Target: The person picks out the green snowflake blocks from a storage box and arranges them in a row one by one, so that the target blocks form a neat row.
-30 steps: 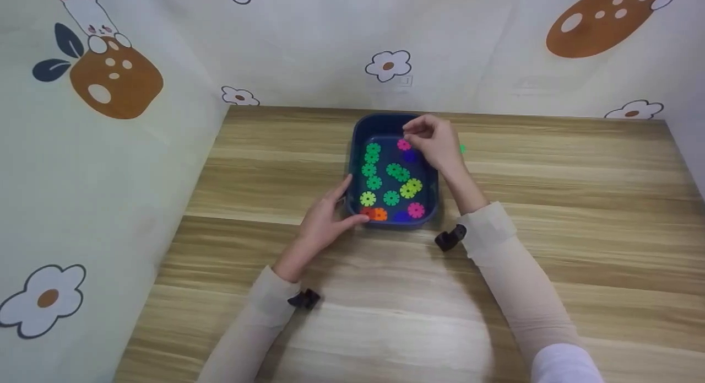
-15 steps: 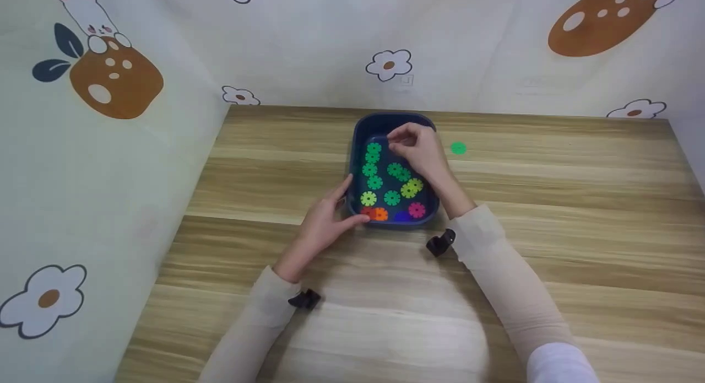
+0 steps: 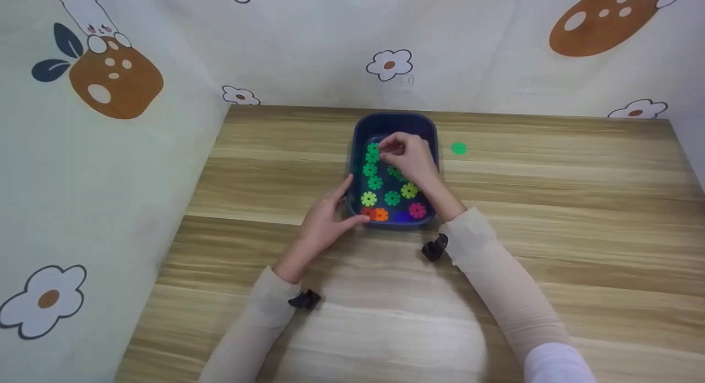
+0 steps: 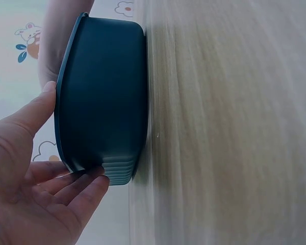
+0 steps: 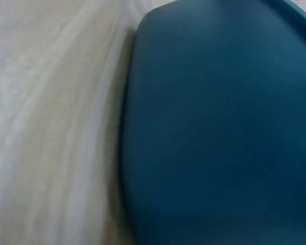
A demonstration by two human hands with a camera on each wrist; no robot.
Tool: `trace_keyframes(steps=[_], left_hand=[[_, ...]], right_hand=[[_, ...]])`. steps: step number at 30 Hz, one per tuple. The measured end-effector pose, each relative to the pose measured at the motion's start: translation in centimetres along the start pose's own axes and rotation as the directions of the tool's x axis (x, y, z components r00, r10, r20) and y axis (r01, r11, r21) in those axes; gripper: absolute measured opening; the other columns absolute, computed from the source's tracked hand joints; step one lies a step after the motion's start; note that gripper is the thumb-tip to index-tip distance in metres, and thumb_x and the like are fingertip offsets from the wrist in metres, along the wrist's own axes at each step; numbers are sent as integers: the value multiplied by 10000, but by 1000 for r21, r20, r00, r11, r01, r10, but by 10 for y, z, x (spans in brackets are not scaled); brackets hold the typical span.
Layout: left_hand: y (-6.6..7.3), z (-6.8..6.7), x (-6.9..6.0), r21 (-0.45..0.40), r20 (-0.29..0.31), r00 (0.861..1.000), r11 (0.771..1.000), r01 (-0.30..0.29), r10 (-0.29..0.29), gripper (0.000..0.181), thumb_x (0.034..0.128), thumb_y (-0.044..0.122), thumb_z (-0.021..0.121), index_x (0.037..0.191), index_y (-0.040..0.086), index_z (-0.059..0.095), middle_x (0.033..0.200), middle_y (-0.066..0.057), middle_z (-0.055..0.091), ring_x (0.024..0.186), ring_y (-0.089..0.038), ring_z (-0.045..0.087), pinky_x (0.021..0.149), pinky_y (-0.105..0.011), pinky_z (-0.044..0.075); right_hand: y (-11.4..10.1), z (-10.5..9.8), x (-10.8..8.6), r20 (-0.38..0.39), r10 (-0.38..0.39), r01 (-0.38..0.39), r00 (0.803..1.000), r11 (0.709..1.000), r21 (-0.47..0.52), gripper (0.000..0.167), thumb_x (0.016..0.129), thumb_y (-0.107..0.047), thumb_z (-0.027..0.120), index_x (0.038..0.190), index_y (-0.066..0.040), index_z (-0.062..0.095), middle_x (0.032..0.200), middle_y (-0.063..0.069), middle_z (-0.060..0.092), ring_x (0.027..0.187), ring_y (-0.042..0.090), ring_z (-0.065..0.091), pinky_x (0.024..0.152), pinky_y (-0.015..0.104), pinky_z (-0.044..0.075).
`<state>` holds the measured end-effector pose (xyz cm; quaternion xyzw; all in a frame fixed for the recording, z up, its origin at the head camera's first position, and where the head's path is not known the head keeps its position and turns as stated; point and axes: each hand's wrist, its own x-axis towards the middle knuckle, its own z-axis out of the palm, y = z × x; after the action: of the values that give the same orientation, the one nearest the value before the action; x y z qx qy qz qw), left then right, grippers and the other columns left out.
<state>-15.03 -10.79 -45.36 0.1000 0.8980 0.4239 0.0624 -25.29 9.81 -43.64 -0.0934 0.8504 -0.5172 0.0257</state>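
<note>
A dark blue plastic bin [image 3: 394, 124] stands on the table, with notched, snowflake-like plastic discs in it: several green [image 3: 369, 170], some yellow [image 3: 409, 190], orange [image 3: 380, 214], pink [image 3: 417, 210] and purple [image 3: 402, 216]. My left hand [image 3: 325, 220] grips the bin's near-left corner; in the left wrist view its thumb lies on the rim and the fingers bear on the outer wall [image 4: 102, 92]. Over the bin, my right hand [image 3: 410, 157] has bent, slightly parted fingers close to the upper green discs, with nothing visible between them. It covers part of the bin's contents.
A single green disc [image 3: 459, 147] lies on the wooden table [image 3: 551, 206] to the right of the bin. Behind the table hangs a light wall covering [image 3: 308, 41] with printed flowers. The bin's outer side [image 5: 214, 127] fills most of the right wrist view.
My right hand has moved left and nearer across the bin, from its far-right side to the green discs. The green disc on the table is now fully uncovered. My left hand stays put.
</note>
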Motion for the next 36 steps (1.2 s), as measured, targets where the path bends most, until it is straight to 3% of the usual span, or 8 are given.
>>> trace_keyframes(steps=[6, 15, 22, 29, 36], left_hand=[[2, 0, -1, -3, 6, 1000, 1000, 6, -6, 862, 854, 308, 792, 1558, 115, 334, 1572, -193, 387, 1385, -335, 492, 1155, -436, 415], [1, 0, -2, -8, 7, 1000, 1000, 12, -12, 861, 855, 318, 789, 1561, 128, 336, 1581, -185, 379, 1424, -327, 445, 1175, -451, 388], [-1, -1, -2, -52, 10, 1000, 999, 4, -4, 854, 859, 281, 788, 1563, 128, 328, 1591, -185, 357, 1411, -320, 462, 1159, -426, 410], [0, 0, -2, -39, 1, 1000, 999, 0, 0, 858, 855, 276, 791, 1562, 118, 330, 1585, -183, 370, 1413, -329, 457, 1171, -446, 392], [1, 0, -2, -34, 2, 1000, 999, 3, -3, 860, 855, 285, 790, 1564, 127, 328, 1581, -177, 382, 1422, -325, 447, 1171, -445, 392]], right_hand=[[5, 5, 0, 33, 15, -15, 999, 1000, -7, 152, 908, -52, 705, 1054, -21, 733, 1055, 145, 755, 928, 233, 718, 794, 274, 594], [10, 10, -1, 89, 14, -12, 996, 999, -30, 163, 898, -64, 712, 1044, 3, 736, 1006, 159, 756, 880, 202, 701, 726, 191, 536], [10, 11, -2, 155, 46, -34, 987, 996, -80, 138, 907, -71, 705, 1034, -25, 732, 1017, 146, 748, 898, 201, 687, 790, 284, 570], [11, 12, -1, 200, 65, -43, 978, 993, -113, 157, 895, -49, 717, 1046, -6, 729, 1023, 165, 746, 901, 228, 694, 796, 309, 581], [13, 11, -2, 278, 118, -76, 953, 985, -157, 240, 859, -56, 760, 1090, 3, 722, 1089, 170, 738, 947, 248, 699, 862, 361, 591]])
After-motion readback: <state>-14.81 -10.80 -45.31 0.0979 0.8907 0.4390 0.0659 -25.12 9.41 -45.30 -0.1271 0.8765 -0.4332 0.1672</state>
